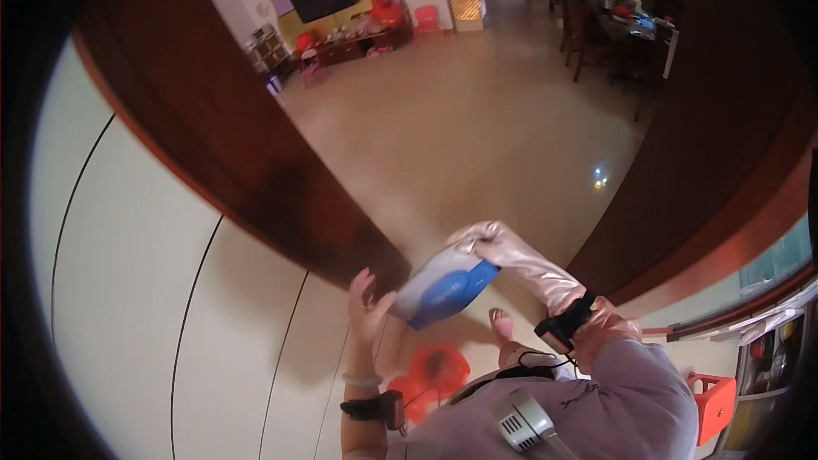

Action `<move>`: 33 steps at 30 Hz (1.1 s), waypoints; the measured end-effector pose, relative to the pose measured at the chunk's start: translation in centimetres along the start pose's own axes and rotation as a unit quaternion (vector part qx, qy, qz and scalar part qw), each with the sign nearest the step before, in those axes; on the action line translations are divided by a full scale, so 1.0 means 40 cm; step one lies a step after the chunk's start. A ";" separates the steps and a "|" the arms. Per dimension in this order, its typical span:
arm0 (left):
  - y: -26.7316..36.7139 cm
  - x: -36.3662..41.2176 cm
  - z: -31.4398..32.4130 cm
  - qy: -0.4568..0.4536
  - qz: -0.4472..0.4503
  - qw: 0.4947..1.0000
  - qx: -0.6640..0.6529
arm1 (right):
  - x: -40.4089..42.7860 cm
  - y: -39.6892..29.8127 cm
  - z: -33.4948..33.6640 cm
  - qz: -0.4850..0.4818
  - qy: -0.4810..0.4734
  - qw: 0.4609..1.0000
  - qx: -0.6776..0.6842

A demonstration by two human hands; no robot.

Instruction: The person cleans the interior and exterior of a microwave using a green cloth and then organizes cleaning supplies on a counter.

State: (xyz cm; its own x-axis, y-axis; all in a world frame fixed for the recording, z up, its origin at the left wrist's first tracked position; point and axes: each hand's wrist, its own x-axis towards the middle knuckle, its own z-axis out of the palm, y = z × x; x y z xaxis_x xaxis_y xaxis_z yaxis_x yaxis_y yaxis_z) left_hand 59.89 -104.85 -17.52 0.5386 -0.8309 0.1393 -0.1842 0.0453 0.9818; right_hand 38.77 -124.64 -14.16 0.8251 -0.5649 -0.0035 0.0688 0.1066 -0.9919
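My right hand (pixel 476 241), in a long shiny pink glove that reaches up the forearm, grips the upper end of a white and blue packet (pixel 441 287). The packet bears writing and hangs slantwise in front of me. Bare and with its fingers apart, my left hand (pixel 369 306) is close to the packet's lower left end and holds nothing. A pale bracelet (pixel 362 379) circles the left wrist. Black straps with small devices sit on both forearms. The right fingers are partly hidden in the folds of the glove.
Dark wooden door frame sides (pixel 255 153) rise left and right of a doorway onto a tiled floor (pixel 460 121). Near my feet is a red plastic object (pixel 438 370); a red stool (pixel 714 406) stands at right. A dining table (pixel 629 29) with chairs is farther off.
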 end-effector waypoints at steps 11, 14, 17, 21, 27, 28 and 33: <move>-0.032 0.510 0.220 -0.223 -0.165 0.959 0.057 | 0.381 -0.097 -0.225 -0.059 -0.125 0.976 -0.166; -0.064 0.655 0.183 -0.178 -0.104 0.978 0.022 | 0.468 -0.074 -0.248 -0.066 -0.073 0.994 -0.052; -0.093 0.771 0.467 -0.172 -0.128 0.970 0.115 | 0.399 -0.088 -0.591 -0.091 -0.065 0.990 0.082; -0.111 0.981 0.495 -0.200 -0.118 0.971 0.049 | 0.481 -0.078 -0.670 0.006 -0.002 0.996 0.089; -0.168 1.291 0.675 -0.282 -0.150 0.937 -0.143 | 0.632 -0.038 -0.764 0.011 0.082 0.994 0.070; -0.172 1.340 0.702 -0.308 -0.166 0.922 -0.168 | 0.620 -0.178 -0.735 0.073 0.109 0.986 0.106; -0.148 1.509 0.947 -0.453 -0.185 0.847 -0.208 | 0.661 -0.082 -0.941 -0.002 0.292 0.947 0.134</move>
State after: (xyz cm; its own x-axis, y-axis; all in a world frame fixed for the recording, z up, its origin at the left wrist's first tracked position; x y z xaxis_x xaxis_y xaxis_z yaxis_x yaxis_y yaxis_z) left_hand 62.36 -176.27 -19.79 -0.3898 -0.9071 -0.1585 0.2658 -0.2757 0.9238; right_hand 39.25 -170.74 -15.78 0.3796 -0.9135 -0.1464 0.2753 0.2626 -0.9248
